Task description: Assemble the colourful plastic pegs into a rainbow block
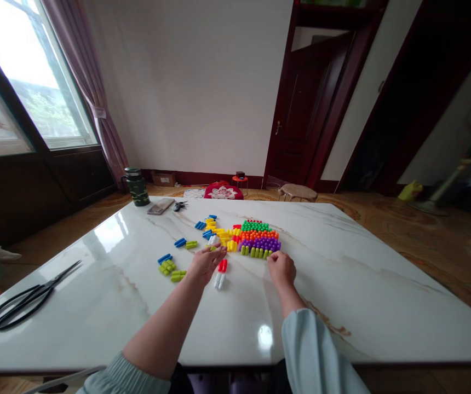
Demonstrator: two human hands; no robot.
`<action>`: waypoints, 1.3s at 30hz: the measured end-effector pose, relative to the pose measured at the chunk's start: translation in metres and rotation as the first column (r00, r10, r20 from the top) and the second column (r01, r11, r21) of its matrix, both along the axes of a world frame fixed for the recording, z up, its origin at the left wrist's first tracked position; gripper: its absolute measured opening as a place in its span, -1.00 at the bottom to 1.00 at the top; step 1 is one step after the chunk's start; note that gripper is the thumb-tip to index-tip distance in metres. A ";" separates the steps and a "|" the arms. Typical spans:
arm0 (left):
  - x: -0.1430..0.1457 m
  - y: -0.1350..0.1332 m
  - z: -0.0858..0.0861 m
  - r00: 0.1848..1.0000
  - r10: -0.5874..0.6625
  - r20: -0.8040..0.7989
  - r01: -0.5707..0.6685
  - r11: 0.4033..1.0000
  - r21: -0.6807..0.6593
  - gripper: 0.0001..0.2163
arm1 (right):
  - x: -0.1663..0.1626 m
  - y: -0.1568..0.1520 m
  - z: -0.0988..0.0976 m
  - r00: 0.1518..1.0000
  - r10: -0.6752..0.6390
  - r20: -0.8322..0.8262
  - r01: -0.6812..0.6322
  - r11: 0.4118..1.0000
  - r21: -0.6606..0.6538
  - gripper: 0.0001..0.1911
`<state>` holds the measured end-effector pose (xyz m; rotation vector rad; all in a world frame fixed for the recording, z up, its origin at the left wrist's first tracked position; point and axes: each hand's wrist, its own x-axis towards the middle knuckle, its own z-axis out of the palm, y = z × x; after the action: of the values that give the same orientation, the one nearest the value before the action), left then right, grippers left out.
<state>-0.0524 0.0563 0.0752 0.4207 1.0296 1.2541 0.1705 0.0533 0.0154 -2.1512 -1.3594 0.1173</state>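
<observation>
My left hand [208, 262] reaches over the small loose plastic pieces with its fingers stretched out. A white piece [213, 239] and yellow pieces [231, 245] lie by its fingertips; a bit of lime green shows there too, partly hidden. Red pieces [223, 266] and white pieces [219, 281] lie just right of that hand. My right hand [282, 268] is closed in a pinch at the right end of a row of lime-green pieces [256, 252], touching the last one. Behind this row stand rows of purple [260, 244], orange [259, 235] and green pieces [255, 226], packed together.
Loose blue pieces [180, 242] and lime-green pieces [167, 267] are scattered left. Long-handled black scissors [34, 298] lie on the marble-patterned table [362, 306] at far left. A camouflage flask [137, 187], a phone [160, 206] and keys [180, 206] are at the back left.
</observation>
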 end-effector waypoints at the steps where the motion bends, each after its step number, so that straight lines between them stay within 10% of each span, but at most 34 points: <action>1: 0.000 -0.001 0.000 1.000 -0.016 -0.011 0.016 1.000 0.001 -0.81 | 0.000 0.000 0.000 1.000 0.007 0.001 -0.007 1.000 -0.007 -0.90; 9: 0.003 -0.006 0.001 0.967 -0.194 -0.166 0.199 0.980 0.010 -0.91 | -0.026 -0.005 0.015 0.967 0.197 -0.161 -0.178 0.976 0.123 -0.84; 14: 0.008 -0.012 0.001 0.889 -0.347 -0.299 0.364 0.931 0.003 -0.75 | -0.062 -0.013 0.030 0.708 0.635 -0.307 -0.517 0.764 0.386 -0.65; 21: 0.001 -0.018 -0.001 0.776 -0.418 -0.473 0.466 0.884 -0.017 -0.33 | -0.078 -0.021 0.039 0.547 0.834 -0.079 -0.749 0.529 0.400 -0.61; 31: -0.010 -0.017 -0.003 0.702 -0.397 -0.591 0.509 0.860 0.026 -0.33 | -0.085 -0.020 0.042 0.726 0.680 -0.102 -0.640 0.722 0.264 -0.81; 35: -0.018 -0.011 -0.008 0.616 -0.268 -0.740 0.456 0.888 0.057 -0.52 | -0.050 -0.005 0.033 0.896 0.388 -0.218 -0.294 0.884 0.364 -0.81; 39: -0.037 -0.004 -0.013 0.530 -0.139 -0.837 0.397 0.912 0.100 -0.74 | -0.001 0.001 0.016 0.984 0.074 -0.165 0.000 0.912 0.410 -0.77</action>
<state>-0.0898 0.0523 0.0621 1.4527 1.4838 0.8861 0.1692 0.0541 0.0309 -1.7227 -1.1987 0.0327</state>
